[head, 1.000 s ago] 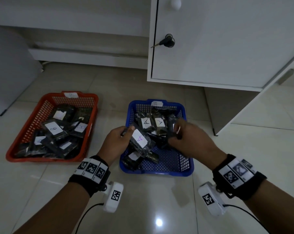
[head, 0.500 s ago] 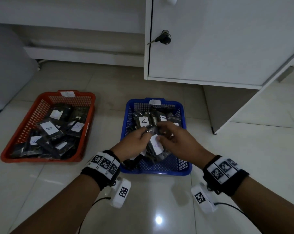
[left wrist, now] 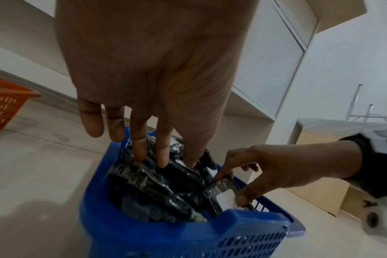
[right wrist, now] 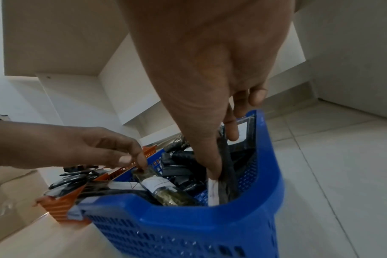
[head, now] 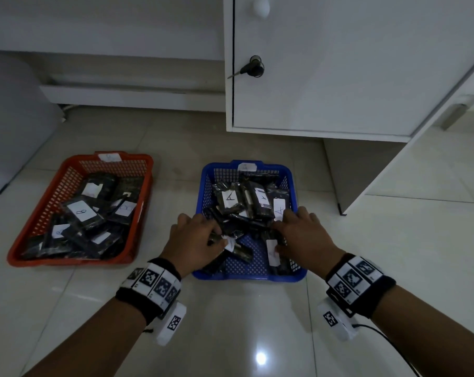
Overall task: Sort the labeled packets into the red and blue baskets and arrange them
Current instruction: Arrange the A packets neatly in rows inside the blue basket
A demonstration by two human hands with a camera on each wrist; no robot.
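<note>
Two baskets on the floor (head: pixel 230 336), side by side, apart. Left basket (head: pixel 75 261): labelled packets (head: pixel 81 213) piled inside. Right basket (head: pixel 246 276): packets (head: pixel 230 200) heaped toward its far end; both hands, left hand (head: pixel 195 240) and right hand (head: pixel 303 238), over its near half. Cabinet (head: pixel 339 63) behind the right basket.

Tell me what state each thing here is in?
Blue basket: on floor, holding A-labeled packets.
Red basket: on floor, full of dark packets.
Left hand: pinching a packet in the blue basket.
Right hand: pinching an upright packet.
Cabinet door: shut, key in lock.
</note>
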